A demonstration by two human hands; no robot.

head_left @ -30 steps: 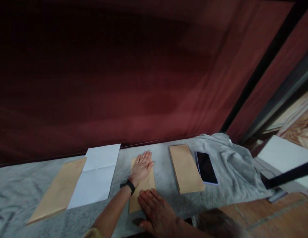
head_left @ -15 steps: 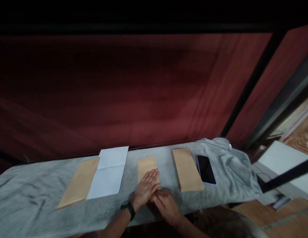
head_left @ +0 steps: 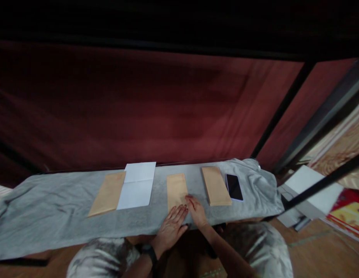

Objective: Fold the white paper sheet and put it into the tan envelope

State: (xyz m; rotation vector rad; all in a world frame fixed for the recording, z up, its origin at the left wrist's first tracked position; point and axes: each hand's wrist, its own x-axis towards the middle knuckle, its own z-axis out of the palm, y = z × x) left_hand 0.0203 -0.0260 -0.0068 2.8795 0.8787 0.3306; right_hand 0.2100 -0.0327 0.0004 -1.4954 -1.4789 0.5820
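A brown paper envelope lies flat on the grey cloth in front of me. My left hand, with a dark watch on the wrist, rests palm down over its near end, fingers stretched out. My right hand touches the right edge of the envelope with its fingertips, the fingers loosely extended and holding nothing visible. The near edge of the envelope is hidden under my left hand. To the right lies a stack of brown envelopes.
On the left, another brown envelope lies beside a creased white sheet. A phone is right of the stack. Grey cloth covers the narrow bench. Behind it stands a dark red panel; a black post rises at right.
My left hand has slid back toward the near end of the envelope. The right hand has moved forward along its right edge and its fingers have straightened. My view has shifted, showing my knees.
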